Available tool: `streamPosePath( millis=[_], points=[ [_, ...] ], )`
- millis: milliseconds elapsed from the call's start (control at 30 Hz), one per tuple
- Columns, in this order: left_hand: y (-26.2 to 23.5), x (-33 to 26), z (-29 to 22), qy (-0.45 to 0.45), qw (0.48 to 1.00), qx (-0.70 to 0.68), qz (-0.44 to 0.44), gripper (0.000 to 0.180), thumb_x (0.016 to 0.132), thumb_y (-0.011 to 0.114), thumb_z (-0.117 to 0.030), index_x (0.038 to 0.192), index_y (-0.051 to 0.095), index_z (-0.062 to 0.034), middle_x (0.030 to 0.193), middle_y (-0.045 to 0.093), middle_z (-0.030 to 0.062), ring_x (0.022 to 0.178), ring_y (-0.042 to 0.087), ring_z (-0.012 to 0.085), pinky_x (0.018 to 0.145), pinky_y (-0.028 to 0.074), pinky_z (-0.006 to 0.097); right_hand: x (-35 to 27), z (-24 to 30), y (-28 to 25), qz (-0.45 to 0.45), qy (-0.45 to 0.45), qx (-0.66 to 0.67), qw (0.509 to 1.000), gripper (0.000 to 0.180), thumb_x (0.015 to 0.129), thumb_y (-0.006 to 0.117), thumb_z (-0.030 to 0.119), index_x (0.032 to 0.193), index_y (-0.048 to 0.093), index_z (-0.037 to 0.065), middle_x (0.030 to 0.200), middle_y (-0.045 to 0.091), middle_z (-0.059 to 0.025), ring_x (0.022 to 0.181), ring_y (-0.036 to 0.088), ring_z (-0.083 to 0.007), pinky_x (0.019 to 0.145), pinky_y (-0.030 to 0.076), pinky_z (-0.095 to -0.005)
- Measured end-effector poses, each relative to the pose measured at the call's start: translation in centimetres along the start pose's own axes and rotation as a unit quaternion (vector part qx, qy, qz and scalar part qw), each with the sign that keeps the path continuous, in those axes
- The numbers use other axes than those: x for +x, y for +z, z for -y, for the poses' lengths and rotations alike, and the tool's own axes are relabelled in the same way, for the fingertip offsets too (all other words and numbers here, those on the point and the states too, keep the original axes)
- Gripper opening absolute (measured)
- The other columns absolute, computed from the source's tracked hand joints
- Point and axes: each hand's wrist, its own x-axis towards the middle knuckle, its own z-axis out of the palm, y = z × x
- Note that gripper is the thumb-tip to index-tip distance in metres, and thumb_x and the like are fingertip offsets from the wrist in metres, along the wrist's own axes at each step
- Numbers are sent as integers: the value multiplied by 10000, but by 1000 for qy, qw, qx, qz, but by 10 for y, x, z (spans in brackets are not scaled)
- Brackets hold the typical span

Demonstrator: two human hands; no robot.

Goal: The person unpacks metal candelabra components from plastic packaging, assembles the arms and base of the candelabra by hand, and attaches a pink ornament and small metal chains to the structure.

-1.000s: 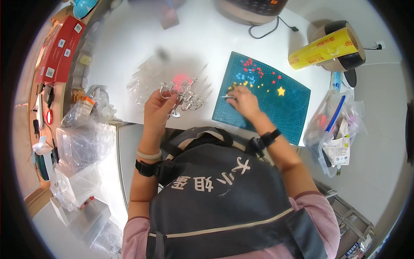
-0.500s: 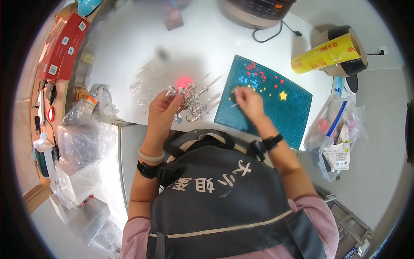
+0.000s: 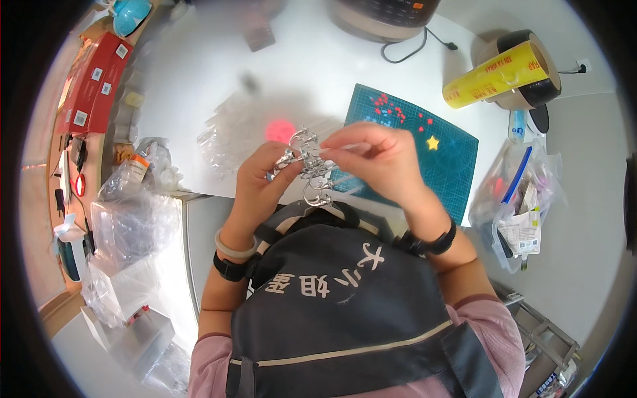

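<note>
My left hand (image 3: pixel 260 176) grips a shiny silver ornament (image 3: pixel 310 162) of curled and looped pieces, thumb and fingers closed on one side. My right hand (image 3: pixel 391 156) meets it from the other side, its thumb and index finger pinched together. Something thin and pale shows at those fingertips, too small to make out. Just beyond the ornament lies a bright pink round thing (image 3: pixel 280 131). A green cutting mat (image 3: pixel 441 182) is partly behind my right hand, with small red pieces (image 3: pixel 383 105) and a yellow star (image 3: pixel 432 142) on it.
Crumpled clear plastic (image 3: pixel 225 129) lies on the white table left of the ornament. At the far edge stands a dark appliance (image 3: pixel 385 16) with a cord. A yellow roll of wrap (image 3: pixel 494 76) is at the right, above a clear bag (image 3: pixel 517 199). Red boxes (image 3: pixel 96 83) stand at the left.
My right hand has left the cutting mat and moved left to the silver ornament. The left hand still holds the ornament, which is now turned differently.
</note>
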Motion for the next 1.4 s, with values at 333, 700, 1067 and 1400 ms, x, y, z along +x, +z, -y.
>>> streamPosePath(
  millis=[333,700,1067,1400],
  points=[
    [-3,-7,-15,-9,1000,24,1,92,795,641,-3,884,618,3,838,587,61,760,541,143,678,424,249,-4,-3,-1,40,43,-3,998,100,782,705,40,874,681,9,805,679,-39,688,612,-56,587,481,-187],
    [-5,-7,-19,75,991,95,54,129,746,669,28,861,616,4,809,593,81,707,527,175,638,422,268,-4,10,-7,95,-90,-251,959,139,735,695,-10,870,681,23,727,618,-60,615,589,-124,515,435,-227],
    [-4,-6,-26,155,948,273,44,200,714,697,-11,908,666,-50,826,644,70,756,580,232,684,444,309,-9,12,-2,73,-177,-262,946,157,749,672,7,906,674,23,826,618,-96,656,619,-257,559,488,-307],
    [-2,-9,-24,103,976,193,17,247,737,690,-20,980,662,-59,805,636,74,726,587,207,687,445,303,-10,9,1,44,-164,-226,959,168,750,671,-19,912,677,27,806,626,-87,640,618,-203,549,481,-267]
  ],
)
